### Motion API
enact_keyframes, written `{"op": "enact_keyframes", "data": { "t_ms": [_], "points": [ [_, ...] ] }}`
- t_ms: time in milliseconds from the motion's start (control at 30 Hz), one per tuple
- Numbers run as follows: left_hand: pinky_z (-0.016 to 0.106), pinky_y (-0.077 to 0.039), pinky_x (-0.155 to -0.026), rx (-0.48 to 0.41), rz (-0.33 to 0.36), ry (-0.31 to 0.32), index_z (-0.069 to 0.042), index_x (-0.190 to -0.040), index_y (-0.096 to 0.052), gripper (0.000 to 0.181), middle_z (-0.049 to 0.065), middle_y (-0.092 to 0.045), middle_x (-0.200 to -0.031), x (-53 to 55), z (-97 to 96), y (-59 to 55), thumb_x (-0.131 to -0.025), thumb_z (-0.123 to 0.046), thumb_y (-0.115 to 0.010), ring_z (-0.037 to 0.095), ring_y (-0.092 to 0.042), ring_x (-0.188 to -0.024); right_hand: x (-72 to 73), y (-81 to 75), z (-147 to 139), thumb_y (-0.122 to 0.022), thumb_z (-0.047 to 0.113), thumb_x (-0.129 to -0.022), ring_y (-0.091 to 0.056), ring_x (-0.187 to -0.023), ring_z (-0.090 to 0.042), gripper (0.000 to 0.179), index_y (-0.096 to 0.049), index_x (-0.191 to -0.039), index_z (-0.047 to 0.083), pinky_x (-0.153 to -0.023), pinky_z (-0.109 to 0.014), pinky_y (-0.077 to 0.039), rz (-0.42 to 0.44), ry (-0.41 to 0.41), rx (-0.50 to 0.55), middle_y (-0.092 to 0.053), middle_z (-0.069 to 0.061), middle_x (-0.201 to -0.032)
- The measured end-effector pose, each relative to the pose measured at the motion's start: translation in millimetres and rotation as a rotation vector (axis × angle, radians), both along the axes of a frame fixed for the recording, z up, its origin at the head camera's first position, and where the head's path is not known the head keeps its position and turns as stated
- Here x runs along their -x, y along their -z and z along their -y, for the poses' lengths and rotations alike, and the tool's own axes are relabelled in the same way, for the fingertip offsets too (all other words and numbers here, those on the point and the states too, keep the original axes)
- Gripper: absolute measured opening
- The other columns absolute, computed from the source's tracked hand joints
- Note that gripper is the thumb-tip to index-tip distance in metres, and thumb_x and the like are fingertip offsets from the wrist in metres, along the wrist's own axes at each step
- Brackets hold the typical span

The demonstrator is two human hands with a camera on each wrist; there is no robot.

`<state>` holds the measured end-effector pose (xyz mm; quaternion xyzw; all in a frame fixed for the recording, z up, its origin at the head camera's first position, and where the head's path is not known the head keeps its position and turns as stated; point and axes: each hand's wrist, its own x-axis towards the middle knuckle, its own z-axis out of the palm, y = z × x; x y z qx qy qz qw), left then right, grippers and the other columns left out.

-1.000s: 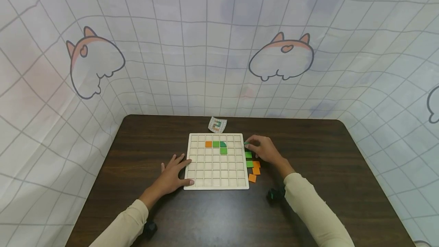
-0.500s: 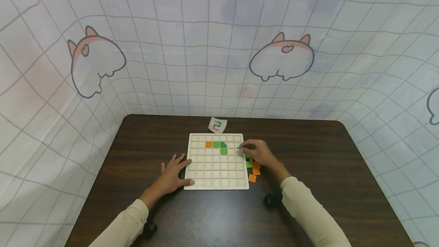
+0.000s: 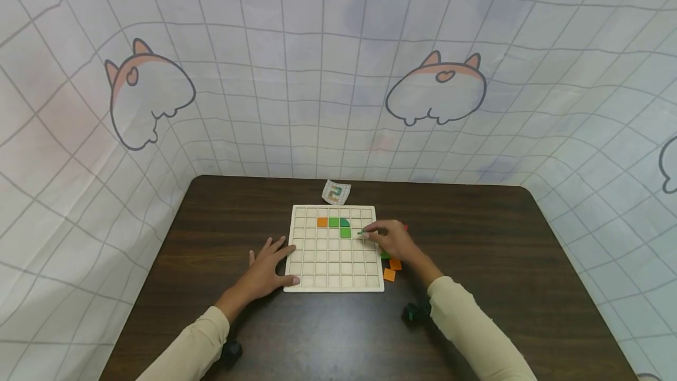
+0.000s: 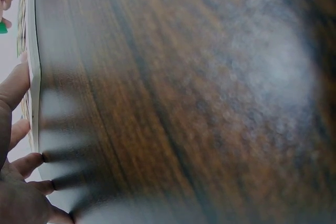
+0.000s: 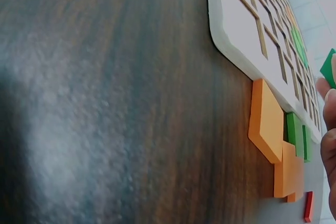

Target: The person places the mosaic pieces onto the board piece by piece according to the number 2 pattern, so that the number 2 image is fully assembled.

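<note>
A cream grid board (image 3: pixel 334 269) lies on the dark table. In its upper rows sit an orange square tile (image 3: pixel 322 222), a green square tile (image 3: pixel 334 222), a dark green rounded-corner tile (image 3: pixel 344 222) and another green square below that one. My left hand (image 3: pixel 268 269) rests at the board's left edge, fingers spread, thumb near the lower corner. Over the board's right columns, my right hand (image 3: pixel 390 239) pinches a small dark green tile (image 5: pixel 328 69) between thumb and fingertips. The held tile is seen nearly edge-on in the head view, right of the lower green square.
Along the board's right edge lie loose orange tiles (image 5: pixel 266 121), green tiles (image 5: pixel 295 134) and a red piece (image 5: pixel 308 206), partly hidden by the right hand in the head view. Behind the board is a small pattern card (image 3: pixel 335 192). A grid-printed curtain (image 3: pixel 349 104) encloses the table.
My right hand has moved left and slightly toward me, carrying the dark green tile from beside the board's right edge to over its right columns. The left hand stays in place.
</note>
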<state>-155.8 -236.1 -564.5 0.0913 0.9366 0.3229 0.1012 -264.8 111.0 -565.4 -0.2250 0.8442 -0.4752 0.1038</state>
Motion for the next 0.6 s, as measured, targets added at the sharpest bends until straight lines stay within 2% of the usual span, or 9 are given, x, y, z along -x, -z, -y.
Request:
{"op": "enact_keyframes", "data": {
  "t_ms": [100, 233, 300, 333, 467, 533, 600],
  "points": [
    [0.081, 0.001, -0.109, 0.001, -0.001, 0.0, -0.015, -0.151, -0.048, 0.081, 0.016, -0.027, -0.165, 0.1, 0.1, 0.4, -0.082, -0.041, -0.082, 0.045, -0.009, -0.154, -1.7, 0.1, 2, -0.071, 0.018, -0.095, -0.053, -0.042, -0.022, 0.019, -0.077, -0.11, 0.008, -0.043, -0.027, -0.044, 0.018, -0.009, 0.003, -0.071, -0.012, -0.075],
    [0.081, 0.001, -0.109, 0.001, -0.003, 0.003, -0.015, -0.151, -0.048, 0.081, 0.016, -0.027, -0.165, 0.2, 0.4, 0.8, -0.082, -0.041, -0.082, 0.045, -0.009, -0.154, -3.0, 2.8, 5, -0.073, 0.018, -0.094, -0.053, -0.046, -0.017, 0.017, -0.078, -0.108, 0.011, -0.046, -0.027, -0.047, 0.022, -0.024, -0.012, -0.074, -0.011, -0.103],
    [0.081, 0.001, -0.109, -0.002, -0.005, 0.006, -0.015, -0.151, -0.048, 0.081, 0.016, -0.026, -0.165, 0.3, 0.5, 1.0, -0.082, -0.042, -0.082, 0.045, -0.009, -0.154, -3.7, 4.8, 6, -0.074, 0.019, -0.093, -0.054, -0.049, -0.015, 0.018, -0.078, -0.109, 0.011, -0.049, -0.026, -0.048, 0.026, -0.032, -0.01, -0.073, -0.012, -0.111],
    [0.081, 0.001, -0.109, -0.002, -0.005, 0.007, -0.015, -0.151, -0.048, 0.081, 0.016, -0.026, -0.165, 0.2, 0.5, 0.9, -0.082, -0.042, -0.082, 0.045, -0.009, -0.154, -3.8, 5.7, 8, -0.074, 0.018, -0.093, -0.055, -0.05, -0.019, 0.019, -0.078, -0.109, 0.01, -0.049, -0.025, -0.048, 0.03, -0.031, -0.013, -0.072, -0.014, -0.114],
    [0.081, 0.001, -0.109, 0.001, -0.005, 0.006, -0.015, -0.151, -0.048, 0.081, 0.016, -0.026, -0.165, 0.6, 0.7, 1.5, -0.082, -0.042, -0.082, 0.045, -0.009, -0.154, -5.8, 5.4, 12, -0.076, 0.02, -0.091, -0.062, -0.06, -0.018, 0.021, -0.077, -0.11, 0.01, -0.055, -0.026, -0.052, 0.054, -0.044, 0.007, -0.07, -0.015, -0.12],
    [0.081, 0.001, -0.109, 0.007, -0.004, 0.003, -0.015, -0.151, -0.048, 0.081, 0.016, -0.027, -0.165, 0.7, 0.8, 1.7, -0.082, -0.043, -0.082, 0.044, -0.009, -0.154, -7.0, 4.1, 14, -0.076, 0.02, -0.091, -0.064, -0.059, -0.019, 0.021, -0.077, -0.11, 0.01, -0.055, -0.028, -0.053, 0.073, -0.055, 0.015, -0.07, -0.015, -0.12],
    [0.081, 0.0, -0.109, 0.009, -0.004, 0.001, -0.016, -0.15, -0.048, 0.081, 0.016, -0.027, -0.165, 0.8, 0.7, 1.6, -0.082, -0.043, -0.082, 0.044, -0.01, -0.154, -7.9, 4.0, 15, -0.076, 0.021, -0.091, -0.064, -0.06, -0.013, 0.021, -0.077, -0.11, 0.011, -0.055, -0.028, -0.054, 0.079, -0.071, 0.027, -0.07, -0.013, -0.119]
  ]
}}
